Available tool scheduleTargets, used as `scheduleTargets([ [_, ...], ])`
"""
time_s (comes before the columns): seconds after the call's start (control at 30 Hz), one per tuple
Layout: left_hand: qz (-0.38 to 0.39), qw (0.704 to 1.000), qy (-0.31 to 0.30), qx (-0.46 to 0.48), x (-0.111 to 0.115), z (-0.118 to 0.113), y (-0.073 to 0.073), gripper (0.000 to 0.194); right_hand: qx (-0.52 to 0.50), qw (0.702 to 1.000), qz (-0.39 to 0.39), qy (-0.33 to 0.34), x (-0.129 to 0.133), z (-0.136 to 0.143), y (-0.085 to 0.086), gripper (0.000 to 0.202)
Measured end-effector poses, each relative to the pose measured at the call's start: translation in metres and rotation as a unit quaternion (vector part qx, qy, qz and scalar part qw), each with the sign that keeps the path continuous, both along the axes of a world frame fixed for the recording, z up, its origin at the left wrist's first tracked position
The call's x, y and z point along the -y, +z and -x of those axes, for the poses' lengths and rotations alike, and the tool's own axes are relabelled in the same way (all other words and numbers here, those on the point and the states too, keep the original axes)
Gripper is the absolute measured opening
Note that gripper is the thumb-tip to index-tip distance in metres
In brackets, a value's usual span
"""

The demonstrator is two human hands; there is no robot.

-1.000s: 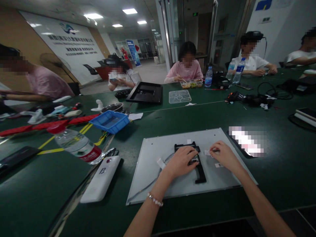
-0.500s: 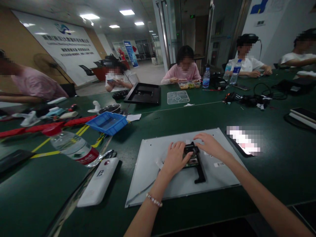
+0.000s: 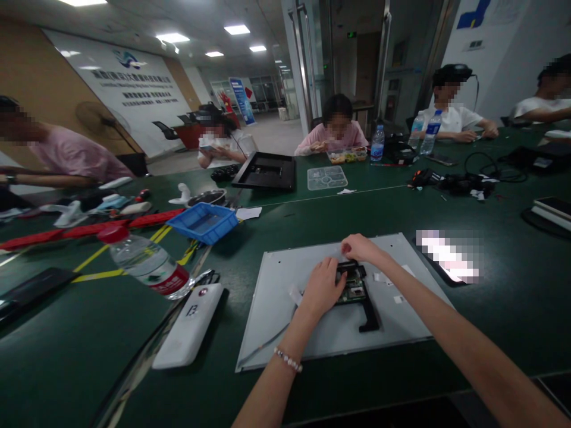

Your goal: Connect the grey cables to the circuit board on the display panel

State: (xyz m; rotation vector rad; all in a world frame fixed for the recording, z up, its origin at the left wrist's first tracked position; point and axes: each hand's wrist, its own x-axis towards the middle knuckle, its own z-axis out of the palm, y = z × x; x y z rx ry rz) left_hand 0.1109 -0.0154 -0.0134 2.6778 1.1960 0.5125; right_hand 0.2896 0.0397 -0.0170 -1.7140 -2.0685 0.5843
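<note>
A grey panel (image 3: 312, 321) lies flat on the green bench (image 3: 491, 309), square in front of the person, so both arms reach its middle without stretching. There a small circuit board (image 3: 354, 288) sits in a black bracket (image 3: 368, 309) whose foot points back toward the person. The left hand (image 3: 323, 288) lies over the board's left edge, fingers curled down onto it, seemingly to pin it in place; whether that grip actually pinches the board I cannot tell. The right hand (image 3: 359, 246) comes in from the far side, fingertips bent onto the bracket's top edge, its grip closed to a pinch there (what it pinches is hidden). A thin cable (image 3: 267, 342) trails off the panel's near-left corner. A water bottle (image 3: 143, 261) lies on its side and a white power bank (image 3: 190, 327) rests beside the panel, both clear of the elbows.
</note>
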Motion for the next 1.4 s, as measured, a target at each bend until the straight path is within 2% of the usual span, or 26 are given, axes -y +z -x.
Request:
scheduleTargets([
  [0.1, 0.014, 1.0, 0.01, -0.009, 0.0, 0.0, 0.001, 0.008, -0.011, 1.0, -0.008, -0.02, -0.001, -0.015, 0.003, 0.021],
  [0.2, 0.029, 0.999, 0.018, -0.015, 0.0, 0.001, 0.001, 0.009, -0.026, 0.998, -0.016, -0.05, 0.007, -0.042, 0.003, 0.018],
  [0.3, 0.029, 0.999, 0.017, -0.017, 0.0, 0.001, 0.001, 0.011, -0.04, 0.997, 0.003, -0.069, 0.024, -0.069, -0.004, 0.015],
  [0.4, 0.021, 1.0, 0.011, -0.018, -0.001, 0.001, 0.0, 0.011, -0.052, 0.996, 0.025, -0.064, 0.042, -0.083, -0.014, 0.014],
  [0.5, 0.015, 1.0, 0.009, -0.015, -0.002, 0.001, 0.0, 0.013, -0.058, 0.995, -0.001, -0.08, 0.058, -0.083, -0.017, 0.02],
  [0.57, 0.014, 1.0, 0.009, -0.013, -0.002, 0.001, 0.0, 0.014, -0.047, 0.994, -0.049, -0.089, 0.069, -0.079, -0.013, 0.024],
  [0.63, 0.014, 1.0, 0.009, -0.013, -0.002, 0.001, 0.0, 0.014, -0.03, 0.994, -0.074, -0.07, 0.082, -0.074, -0.007, 0.023],
  [0.73, 0.015, 1.0, 0.009, -0.012, -0.002, 0.001, 0.001, 0.014, -0.025, 0.998, -0.053, -0.018, 0.101, -0.063, -0.002, 0.021],
  [0.83, 0.017, 1.0, 0.013, -0.015, -0.001, 0.0, 0.002, 0.015, -0.026, 0.999, -0.023, -0.003, 0.114, -0.053, -0.004, 0.023],
  [1.0, 0.016, 1.0, 0.016, -0.021, -0.001, -0.001, 0.004, 0.014, -0.037, 0.998, -0.011, -0.042, 0.118, -0.048, -0.011, 0.023],
  [1.2, 0.014, 0.999, 0.014, -0.026, 0.0, 0.001, 0.004, 0.016, -0.057, 0.993, -0.013, -0.098, 0.128, -0.057, -0.02, 0.021],
  [1.4, 0.005, 1.0, 0.015, -0.024, -0.001, 0.0, 0.002, 0.017, 0.004, 0.99, -0.057, -0.127, 0.127, -0.067, -0.017, 0.025],
])
